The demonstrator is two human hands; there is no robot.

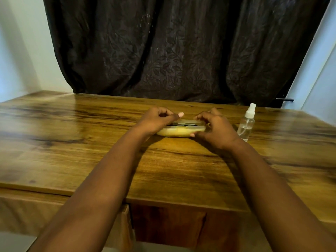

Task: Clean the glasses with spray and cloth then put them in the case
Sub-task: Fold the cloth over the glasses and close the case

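Observation:
A yellow glasses case lies open on the wooden table, a little right of the middle. Dark glasses lie inside it, with a folded grey cloth on top of them. My left hand is at the case's left end, fingers curled, thumb stretched toward the cloth. My right hand grips the case's right end, thumb on its front side and fingers over the top. A clear spray bottle stands upright just right of my right hand.
A dark patterned curtain hangs behind the table's far edge. Pale walls flank it on both sides. The table's near edge runs across the lower part of the view, with a brown panel below it.

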